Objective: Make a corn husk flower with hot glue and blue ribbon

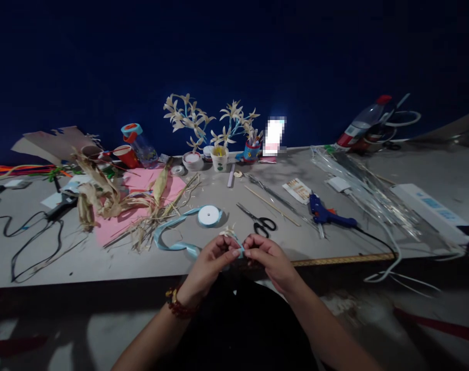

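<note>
Close to the table's front edge, my left hand [215, 257] is closed in a pinch on a light blue ribbon [176, 246]. A small pale husk flower [229, 233] pokes up just behind its fingertips, seemingly held there too. Facing it, my right hand [268, 256] pinches the ribbon where it shows between the two hands; the fingertips almost meet. From my left hand the ribbon loops back over the table to its white spool [209, 215]. Black-handled scissors [261, 221] lie just beyond my right hand. The flower's stem is hidden by my fingers.
Dried corn husks [103, 190] lie on pink paper [174, 186] at the left. Husk flower branches [191, 118] stand at the back. A blue glue gun [331, 215], wire bundle [273, 193], wooden stick [275, 206] and power strip [430, 208] lie to the right. A tilted bottle [362, 123] leans behind.
</note>
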### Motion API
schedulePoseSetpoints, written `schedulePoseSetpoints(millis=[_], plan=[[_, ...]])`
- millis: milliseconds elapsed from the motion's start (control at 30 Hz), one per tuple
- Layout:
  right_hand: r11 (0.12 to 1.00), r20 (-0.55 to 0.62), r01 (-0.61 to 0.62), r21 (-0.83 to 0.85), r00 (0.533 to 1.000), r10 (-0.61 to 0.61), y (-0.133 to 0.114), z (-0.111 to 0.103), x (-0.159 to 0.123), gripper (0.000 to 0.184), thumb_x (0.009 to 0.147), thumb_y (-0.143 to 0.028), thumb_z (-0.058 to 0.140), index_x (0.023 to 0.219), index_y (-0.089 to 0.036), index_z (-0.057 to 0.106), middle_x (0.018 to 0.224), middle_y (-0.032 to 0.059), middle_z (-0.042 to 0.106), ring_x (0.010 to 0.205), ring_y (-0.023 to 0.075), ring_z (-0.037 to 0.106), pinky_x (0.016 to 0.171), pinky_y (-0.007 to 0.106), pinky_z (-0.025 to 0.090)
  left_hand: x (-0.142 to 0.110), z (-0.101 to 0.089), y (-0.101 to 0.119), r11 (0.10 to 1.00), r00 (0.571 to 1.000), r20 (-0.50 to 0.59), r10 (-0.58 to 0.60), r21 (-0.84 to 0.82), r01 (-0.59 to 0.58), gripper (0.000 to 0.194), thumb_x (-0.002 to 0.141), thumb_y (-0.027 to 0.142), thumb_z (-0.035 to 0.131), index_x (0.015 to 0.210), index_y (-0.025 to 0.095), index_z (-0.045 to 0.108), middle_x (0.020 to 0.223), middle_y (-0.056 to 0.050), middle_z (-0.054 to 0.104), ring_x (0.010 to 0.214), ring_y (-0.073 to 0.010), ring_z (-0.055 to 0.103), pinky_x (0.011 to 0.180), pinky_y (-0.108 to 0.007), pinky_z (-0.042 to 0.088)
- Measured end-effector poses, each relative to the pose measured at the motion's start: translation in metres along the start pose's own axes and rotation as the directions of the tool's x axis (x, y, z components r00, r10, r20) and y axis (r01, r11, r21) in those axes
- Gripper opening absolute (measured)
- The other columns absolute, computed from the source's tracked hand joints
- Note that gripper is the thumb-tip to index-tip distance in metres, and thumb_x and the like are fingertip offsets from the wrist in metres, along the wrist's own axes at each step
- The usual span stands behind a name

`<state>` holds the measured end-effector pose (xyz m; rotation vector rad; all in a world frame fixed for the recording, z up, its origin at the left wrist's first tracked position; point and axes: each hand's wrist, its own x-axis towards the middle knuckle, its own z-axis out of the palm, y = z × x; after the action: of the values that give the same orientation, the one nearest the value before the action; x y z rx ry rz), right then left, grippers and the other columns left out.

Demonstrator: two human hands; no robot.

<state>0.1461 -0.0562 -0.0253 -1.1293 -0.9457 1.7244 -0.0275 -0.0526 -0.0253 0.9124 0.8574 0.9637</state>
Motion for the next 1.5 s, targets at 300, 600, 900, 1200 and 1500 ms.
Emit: schedulePoseSetpoints(millis=[300, 600, 900, 1200, 1500], plan=[[0.926, 0.039, 0.125, -0.357, 0.992, -0.119, 0.006, -0.010, 0.013, 0.018, 0.081, -0.034, 0.065, 0.076, -0.019, 0.057, 0.065, -0.0053, 0.050, 0.057, 0.0101, 0.045, 0.053, 0.021, 0.037, 0.022, -0.007, -0.005, 0.988, 0.988, 0.009, -0.154, 0.014, 0.153, 0.034, 0.070, 0.038, 0.083, 0.077, 0.015, 0.059, 0.066, 0.005, 0.051, 0.054, -0.0058, 0.042, 0.051, -0.019, 0.034], [0.352, 0.014, 0.158, -0.922, 0.926, -0.378, -0.005, -0.059, 0.020, 0.026, 0.096, -0.044, 0.050, 0.093, -0.020, 0.061, 0.088, 0.0041, 0.066, 0.074, 0.0187, 0.061, 0.066, 0.028, 0.044, 0.042, -0.015, 0.001, 0.968, 0.969, 0.020, -0.247, -0.046, 0.247, 0.025, 0.073, 0.031, 0.079, 0.073, 0.016, 0.058, 0.051, 0.011, 0.039, 0.041, -0.0028, 0.026, 0.046, -0.019, 0.030], [-0.187, -0.007, -0.062, -0.980, 0.960, -0.282, -0.018, -0.080, 0.026, 0.011, 0.088, -0.028, 0.060, 0.091, -0.018, 0.062, 0.090, 0.0095, 0.072, 0.078, 0.0250, 0.070, 0.059, 0.029, 0.042, 0.047, -0.015, -0.002, 0.967, 0.967, 0.018, -0.252, -0.034, 0.253, 0.022, 0.073, 0.031, 0.078, 0.073, 0.016, 0.062, 0.049, 0.008, 0.047, 0.043, -0.0052, 0.038, 0.052, -0.021, 0.038], [0.902, -0.121, -0.194, -0.385, 0.980, 0.159, -0.024, -0.098, -0.014, 0.041, 0.074, -0.057, 0.070, 0.089, -0.021, 0.060, 0.080, 0.0043, 0.067, 0.055, 0.0147, 0.055, 0.055, 0.029, 0.047, 0.049, -0.011, -0.005, 0.971, 0.972, -0.029, -0.234, -0.048, 0.233, 0.023, 0.071, 0.032, 0.079, 0.071, 0.016, 0.062, 0.053, 0.004, 0.055, 0.048, -0.0074, 0.048, 0.054, -0.021, 0.037], [0.943, 0.005, -0.308, -0.130, 0.950, 0.311, 0.048, -0.060, -0.080, 0.057, 0.076, -0.076, 0.062, 0.089, -0.020, 0.056, 0.073, 0.0007, 0.058, 0.047, 0.0071, 0.040, 0.043, 0.022, 0.035, 0.048, -0.003, -0.006, 0.972, 0.971, -0.053, -0.235, -0.041, 0.233, 0.022, 0.075, 0.032, 0.076, 0.074, 0.017, 0.061, 0.058, 0.002, 0.060, 0.051, -0.0088, 0.053, 0.054, -0.022, 0.037]])
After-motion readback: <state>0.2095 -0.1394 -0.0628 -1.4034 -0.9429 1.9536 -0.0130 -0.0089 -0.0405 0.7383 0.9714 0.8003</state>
